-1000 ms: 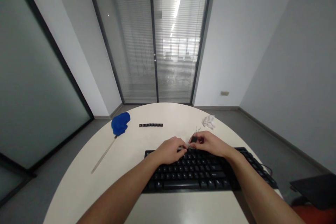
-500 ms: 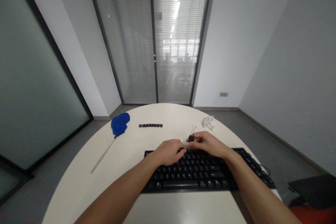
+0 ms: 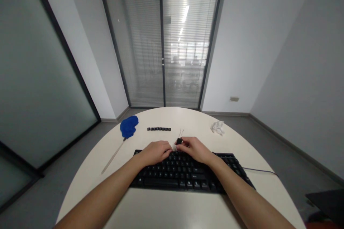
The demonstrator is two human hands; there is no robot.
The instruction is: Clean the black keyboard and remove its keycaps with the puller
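A black keyboard [image 3: 166, 182] lies across the table in front of me. My left hand [image 3: 157, 152] grips its back edge, with fingers bent over it and the thumb near the top keys. Above the back row, my right hand [image 3: 195, 148] is closed on a wire keycap puller [image 3: 179, 141]. The puller's black handle shows between thumb and fingers, and its thin wire prongs point away from me. Beyond the hands is a short row of loose black keycaps [image 3: 159, 129]. Part of the keyboard's upper rows is hidden under both hands.
A blue cloth duster [image 3: 129, 127] with a thin stick lies at the left on the round white table [image 3: 150, 207]. Crumpled white tissue [image 3: 217, 127] sits at the back right. The keyboard's cable [image 3: 260, 170] runs off to the right edge. A dark chair [image 3: 326, 202] stands lower right.
The keyboard has slid left across the table, and both hands moved left with it. The keycap puller stays in my right hand. More of the cable shows now.
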